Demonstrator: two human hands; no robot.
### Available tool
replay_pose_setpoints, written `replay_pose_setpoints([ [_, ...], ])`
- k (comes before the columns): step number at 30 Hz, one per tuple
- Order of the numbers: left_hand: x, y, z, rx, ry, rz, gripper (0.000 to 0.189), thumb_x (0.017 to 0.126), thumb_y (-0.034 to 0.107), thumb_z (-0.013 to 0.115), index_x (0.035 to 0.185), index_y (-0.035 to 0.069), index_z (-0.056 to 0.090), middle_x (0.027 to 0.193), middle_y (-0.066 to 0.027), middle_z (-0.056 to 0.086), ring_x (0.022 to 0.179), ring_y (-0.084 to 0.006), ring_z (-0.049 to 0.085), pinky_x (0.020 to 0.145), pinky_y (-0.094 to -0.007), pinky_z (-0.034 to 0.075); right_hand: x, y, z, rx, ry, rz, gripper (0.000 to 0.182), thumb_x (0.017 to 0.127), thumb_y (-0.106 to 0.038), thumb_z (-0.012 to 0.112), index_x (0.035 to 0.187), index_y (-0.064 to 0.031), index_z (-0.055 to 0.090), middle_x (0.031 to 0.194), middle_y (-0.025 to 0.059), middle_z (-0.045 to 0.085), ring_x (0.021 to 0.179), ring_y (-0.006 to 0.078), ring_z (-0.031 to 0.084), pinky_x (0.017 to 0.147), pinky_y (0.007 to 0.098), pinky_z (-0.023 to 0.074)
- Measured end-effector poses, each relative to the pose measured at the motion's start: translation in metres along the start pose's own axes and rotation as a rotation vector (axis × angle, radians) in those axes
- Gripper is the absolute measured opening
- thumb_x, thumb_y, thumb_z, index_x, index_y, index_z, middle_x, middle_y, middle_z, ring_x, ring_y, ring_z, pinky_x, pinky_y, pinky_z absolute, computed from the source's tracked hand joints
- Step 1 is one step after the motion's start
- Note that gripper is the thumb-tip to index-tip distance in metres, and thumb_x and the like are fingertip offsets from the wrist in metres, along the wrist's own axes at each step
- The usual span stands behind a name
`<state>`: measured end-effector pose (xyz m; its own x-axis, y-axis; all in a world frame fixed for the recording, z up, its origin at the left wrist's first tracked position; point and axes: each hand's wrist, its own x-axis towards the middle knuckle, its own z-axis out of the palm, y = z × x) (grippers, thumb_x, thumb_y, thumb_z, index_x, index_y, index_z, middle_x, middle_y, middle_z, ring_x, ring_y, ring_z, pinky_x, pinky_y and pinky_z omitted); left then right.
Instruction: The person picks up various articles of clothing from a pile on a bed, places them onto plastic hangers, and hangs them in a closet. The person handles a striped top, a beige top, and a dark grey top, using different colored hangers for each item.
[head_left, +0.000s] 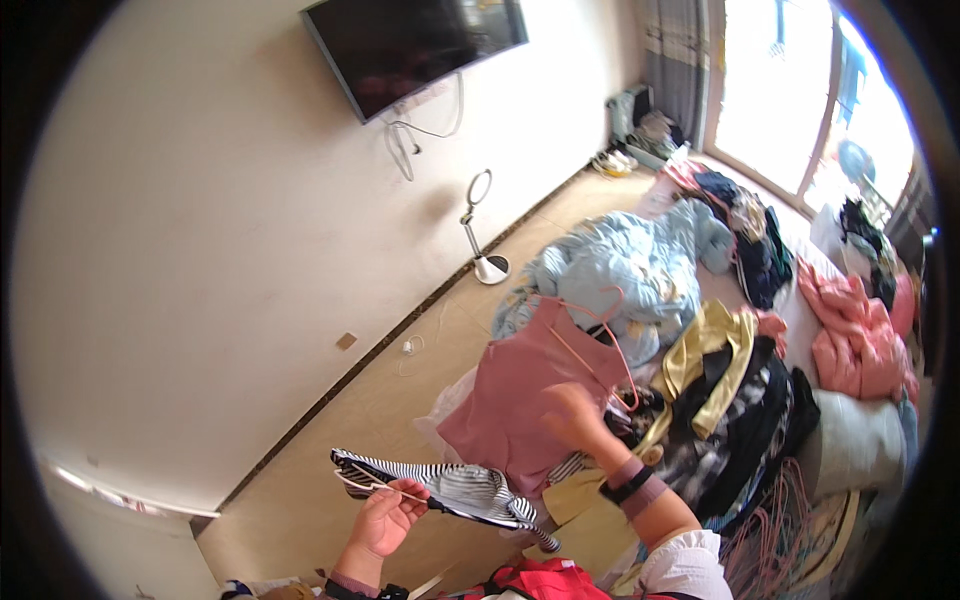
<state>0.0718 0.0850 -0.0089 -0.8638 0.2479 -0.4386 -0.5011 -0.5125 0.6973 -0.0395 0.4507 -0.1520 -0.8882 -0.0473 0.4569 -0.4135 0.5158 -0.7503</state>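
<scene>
My left hand (388, 519) pinches a pale clothes hanger (367, 480) between thumb and fingers. A black-and-white striped garment (465, 487) hangs around that hanger and trails to the right. Farther right, my right hand (576, 417) is blurred, its fingers apart, above a dusty-pink sleeveless top (517, 390). Whether it touches the cloth cannot be told. A pink hanger (577, 352) lies across the top's upper end, its hook towards a light-blue patterned bundle of fabric (630, 255).
Yellow satin clothing (705, 367) and black clothes (735, 427) lie in a heap on the right. Several pink hangers (772, 517) are bunched below it. A ring lamp (489, 266) stands on the floor by the wall, beneath a wall-mounted television (420, 52).
</scene>
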Motion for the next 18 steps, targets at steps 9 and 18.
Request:
replay_pose_setpoints([
  [9, -0.043, -0.018, -0.027, -0.112, 0.092, 0.044, 0.033, 0.095, 0.015, 0.059, 0.125, 0.001, 0.058, 0.121, -0.0150, 0.064, 0.117, -0.0294, 0.060, 0.102, -0.0428, 0.047, -0.010, 0.200, -0.030, -0.503, -0.130, 0.769, 0.087, 0.081, -0.033, 0.071, 0.149, -0.0001, 0.027, 0.146, 0.0231, 0.043, 0.131, 0.0398, 0.046, 0.105, 0.0464, 0.0410],
  [18, -0.082, 0.002, -0.033, -0.177, 0.133, 0.122, 0.037, 0.094, 0.012, 0.056, 0.131, 0.006, 0.054, 0.128, -0.0159, 0.061, 0.123, -0.0315, 0.056, 0.106, -0.0452, 0.044, -0.045, 0.272, 0.007, -0.138, 0.263, 0.760, 0.018, 0.089, -0.013, 0.056, 0.101, -0.0005, 0.061, 0.091, 0.0236, 0.067, 0.089, 0.0425, 0.064, 0.078, 0.0473, 0.0491],
])
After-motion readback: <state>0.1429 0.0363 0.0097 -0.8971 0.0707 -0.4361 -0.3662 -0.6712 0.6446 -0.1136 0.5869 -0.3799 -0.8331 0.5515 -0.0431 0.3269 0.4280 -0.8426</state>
